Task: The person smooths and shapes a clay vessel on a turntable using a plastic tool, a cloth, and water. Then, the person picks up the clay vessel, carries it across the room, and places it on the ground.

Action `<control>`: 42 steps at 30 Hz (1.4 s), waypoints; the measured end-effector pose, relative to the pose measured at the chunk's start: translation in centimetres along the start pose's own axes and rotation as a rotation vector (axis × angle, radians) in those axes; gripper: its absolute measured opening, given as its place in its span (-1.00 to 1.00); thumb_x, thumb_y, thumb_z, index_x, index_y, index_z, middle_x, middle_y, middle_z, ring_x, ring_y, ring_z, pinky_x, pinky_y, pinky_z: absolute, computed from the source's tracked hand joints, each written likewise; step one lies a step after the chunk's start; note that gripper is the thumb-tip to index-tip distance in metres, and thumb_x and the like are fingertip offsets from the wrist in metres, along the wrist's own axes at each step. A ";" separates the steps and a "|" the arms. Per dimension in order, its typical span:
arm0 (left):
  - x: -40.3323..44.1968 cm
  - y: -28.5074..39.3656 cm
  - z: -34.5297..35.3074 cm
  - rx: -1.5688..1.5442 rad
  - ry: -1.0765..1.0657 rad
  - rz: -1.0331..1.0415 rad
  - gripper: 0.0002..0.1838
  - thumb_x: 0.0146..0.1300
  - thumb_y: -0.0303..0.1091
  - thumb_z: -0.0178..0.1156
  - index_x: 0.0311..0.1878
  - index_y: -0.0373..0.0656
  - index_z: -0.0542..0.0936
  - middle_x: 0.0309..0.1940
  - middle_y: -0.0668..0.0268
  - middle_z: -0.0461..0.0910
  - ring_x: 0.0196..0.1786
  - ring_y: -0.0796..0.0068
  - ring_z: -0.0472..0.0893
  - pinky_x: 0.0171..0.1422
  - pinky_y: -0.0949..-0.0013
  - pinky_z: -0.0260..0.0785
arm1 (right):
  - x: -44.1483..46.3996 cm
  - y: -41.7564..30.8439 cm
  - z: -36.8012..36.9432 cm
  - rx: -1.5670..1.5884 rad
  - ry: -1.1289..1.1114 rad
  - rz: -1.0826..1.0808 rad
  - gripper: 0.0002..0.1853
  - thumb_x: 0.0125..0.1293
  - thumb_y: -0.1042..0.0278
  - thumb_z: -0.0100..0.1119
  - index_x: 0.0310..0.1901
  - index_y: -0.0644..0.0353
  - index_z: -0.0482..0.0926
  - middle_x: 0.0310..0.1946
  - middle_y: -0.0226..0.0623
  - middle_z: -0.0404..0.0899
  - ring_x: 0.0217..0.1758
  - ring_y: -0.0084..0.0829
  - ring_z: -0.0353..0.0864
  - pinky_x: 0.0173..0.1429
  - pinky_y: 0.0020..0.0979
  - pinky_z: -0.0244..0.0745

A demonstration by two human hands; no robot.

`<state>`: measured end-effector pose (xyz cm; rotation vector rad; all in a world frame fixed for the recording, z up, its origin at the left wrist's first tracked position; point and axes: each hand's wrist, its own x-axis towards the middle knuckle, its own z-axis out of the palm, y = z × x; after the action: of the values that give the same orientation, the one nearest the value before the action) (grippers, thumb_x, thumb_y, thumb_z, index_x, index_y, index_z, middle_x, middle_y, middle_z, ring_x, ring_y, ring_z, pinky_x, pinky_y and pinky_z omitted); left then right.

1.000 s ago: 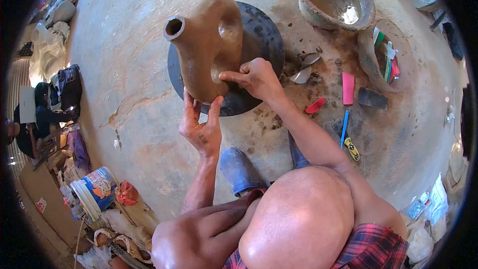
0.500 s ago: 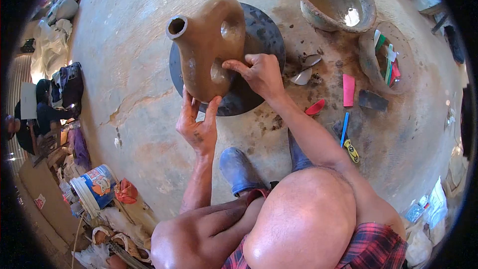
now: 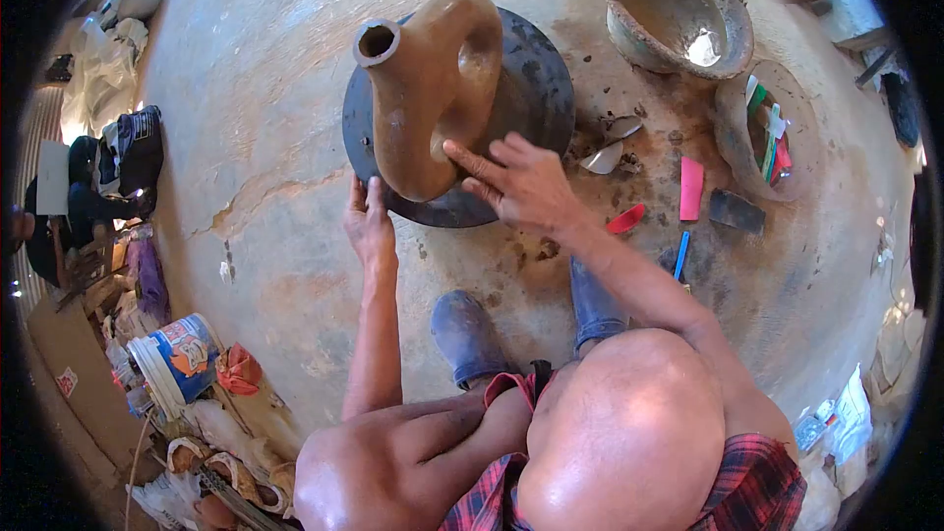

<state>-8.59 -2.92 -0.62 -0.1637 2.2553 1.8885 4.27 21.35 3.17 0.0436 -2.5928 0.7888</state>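
A brown wet-clay vessel (image 3: 418, 128) with a round spout and two holes through its body stands on a dark round turntable (image 3: 539, 88). My left hand (image 3: 371, 231) is at the near-left rim of the turntable, thumb over the edge and fingers on its outer side. On the vessel's right, my right hand (image 3: 526, 185) stretches its forefinger to the edge of the lower hole; the other fingers are spread and slightly blurred. No tool shows in either hand.
Right of the turntable lie clay scraps, a pink scraper (image 3: 691, 189), a red piece (image 3: 625, 218), a dark block (image 3: 737, 211) and a blue-handled tool (image 3: 681, 254). Behind them stand a bowl of water (image 3: 629, 29) and a shallow tool dish (image 3: 733, 152). A bucket (image 3: 177, 359) lies at left.
My left hand has left the vessel's base and moved down-left to the turntable's rim. The vessel has turned slightly. My right hand has shifted right and down, thumb out of the lower hole.
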 end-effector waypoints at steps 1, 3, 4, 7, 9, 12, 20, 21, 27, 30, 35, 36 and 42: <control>0.1 -0.2 -0.1 0.108 -0.086 0.026 -0.31 0.54 -0.35 0.25 0.59 -0.44 0.26 0.32 -0.02 0.62 0.29 0.31 0.65 0.38 0.34 0.46 | -0.5 -1.0 0.6 0.044 -0.056 0.077 -0.33 0.44 -0.04 0.28 0.55 -0.19 0.42 -0.40 -0.29 0.56 -0.27 -0.18 0.64 -0.26 -0.14 0.61; -0.2 -0.5 -0.2 0.018 -0.058 -0.004 -0.29 0.52 -0.37 0.29 0.61 -0.41 0.25 0.19 0.05 0.70 0.08 0.42 0.72 0.16 0.38 0.57 | -0.7 -2.7 1.0 0.204 -0.001 0.100 -0.27 0.49 -0.01 0.26 0.63 -0.15 0.30 -0.41 -0.27 0.59 -0.35 -0.30 0.60 -0.24 -0.22 0.59; -0.4 -0.4 -0.2 -0.023 -0.061 -0.052 -0.28 0.52 -0.37 0.30 0.62 -0.39 0.25 0.20 0.07 0.70 0.06 0.44 0.72 0.12 0.39 0.58 | -0.5 -3.7 0.2 0.554 -0.102 0.244 -0.25 0.51 0.02 0.26 0.65 -0.10 0.24 -0.36 -0.23 0.66 -0.34 -0.37 0.60 -0.19 -0.26 0.58; -1.1 0.5 0.1 -0.063 -0.063 -0.120 -0.27 0.51 -0.36 0.32 0.62 -0.35 0.26 0.19 0.10 0.70 0.03 0.48 0.71 0.06 0.40 0.58 | 1.1 -4.8 -2.9 1.100 -0.306 0.465 -0.18 0.54 0.08 0.26 0.69 0.04 0.10 -0.13 -0.12 0.79 -0.29 -0.46 0.61 -0.04 -0.32 0.56; -1.5 0.4 0.0 -0.064 -0.055 -0.139 -0.27 0.50 -0.35 0.33 0.62 -0.34 0.28 0.18 0.12 0.70 0.02 0.49 0.71 0.04 0.41 0.58 | 1.3 -4.1 -3.1 1.258 -0.310 0.431 -0.17 0.53 0.06 0.27 0.69 0.01 0.10 -0.08 -0.11 0.80 -0.23 -0.42 0.68 0.02 -0.30 0.57; -1.4 0.2 -0.2 -0.076 -0.084 -0.131 -0.26 0.50 -0.35 0.34 0.62 -0.34 0.26 0.17 0.15 0.70 0.01 0.48 0.71 0.01 0.41 0.58 | 1.0 -2.8 -2.9 0.992 -0.323 0.346 -0.20 0.52 -0.03 0.26 0.68 -0.14 0.15 -0.21 -0.16 0.78 -0.25 -0.32 0.75 -0.06 -0.24 0.60; -2.8 -1.2 -0.4 -0.240 -0.193 -0.290 -0.33 0.46 -0.36 0.38 0.56 -0.19 0.36 -0.05 0.24 0.71 -0.07 0.52 0.70 -0.04 0.43 0.56 | -0.2 0.6 -1.5 0.393 -0.061 0.143 -0.55 0.49 0.02 0.29 0.36 -0.15 0.63 -0.40 -0.12 0.73 -0.37 -0.14 0.76 -0.30 -0.17 0.59; -3.6 -1.8 -0.4 -0.236 -0.204 -0.339 -0.33 0.43 -0.32 0.41 0.53 -0.14 0.36 -0.08 0.26 0.68 -0.17 0.49 0.68 -0.01 0.38 0.59 | -0.6 0.3 -1.9 0.393 -0.064 0.129 -0.55 0.49 0.02 0.29 0.36 -0.15 0.63 -0.40 -0.12 0.73 -0.37 -0.14 0.76 -0.30 -0.17 0.59; -8.6 1.4 3.6 -0.201 -0.317 -0.621 -0.35 0.44 -0.16 0.40 0.47 0.03 0.32 0.07 0.32 0.64 -0.07 0.32 0.66 0.09 0.17 0.61 | -2.5 -1.2 -6.1 0.466 0.427 0.635 -0.94 0.39 0.53 0.35 -0.21 0.23 0.62 -0.52 -0.30 0.62 -0.51 -0.54 0.52 -0.34 -0.41 0.47; -6.4 0.9 3.5 -0.221 -0.174 -0.590 -0.38 0.45 0.12 0.30 0.41 0.03 0.40 0.22 0.28 0.59 0.20 0.25 0.58 0.15 0.04 0.54 | -1.9 -3.6 -6.4 0.473 0.448 0.435 -0.86 0.38 0.55 0.38 -0.33 0.23 0.59 -0.55 -0.35 0.57 -0.55 -0.55 0.48 -0.39 -0.42 0.44; -0.4 0.6 1.6 -0.154 -0.057 -0.467 -0.43 0.50 0.07 0.26 0.42 0.02 0.43 0.31 0.27 0.56 0.26 0.26 0.57 0.20 0.04 0.48 | 0.5 -3.9 -3.5 0.504 0.240 0.435 -0.85 0.47 0.40 0.33 -0.08 0.28 0.60 -0.53 -0.31 0.65 -0.54 -0.54 0.55 -0.39 -0.41 0.46; 0.1 0.9 1.7 -0.145 -0.023 -0.457 -0.41 0.51 0.07 0.25 0.46 0.02 0.41 0.36 0.28 0.54 0.28 0.26 0.58 0.20 0.05 0.47 | 1.9 -3.7 -3.1 0.604 0.173 0.578 -0.73 0.51 0.32 0.30 0.10 0.29 0.60 -0.53 -0.28 0.67 -0.53 -0.53 0.59 -0.38 -0.41 0.48; -1.8 0.7 2.0 -0.183 -0.108 -0.434 -0.49 0.54 0.04 0.24 0.39 0.00 0.46 0.23 0.30 0.62 0.21 0.34 0.62 0.17 0.10 0.51 | 7.4 -3.6 -1.2 1.026 -0.019 0.524 -0.12 0.54 0.06 0.24 0.66 0.28 0.02 -0.58 -0.15 0.63 -0.54 -0.38 0.64 -0.36 -0.36 0.51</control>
<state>-6.81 -0.92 0.14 -0.5189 1.7933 1.8092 -1.45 19.68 9.00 -0.3321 -1.9342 2.2096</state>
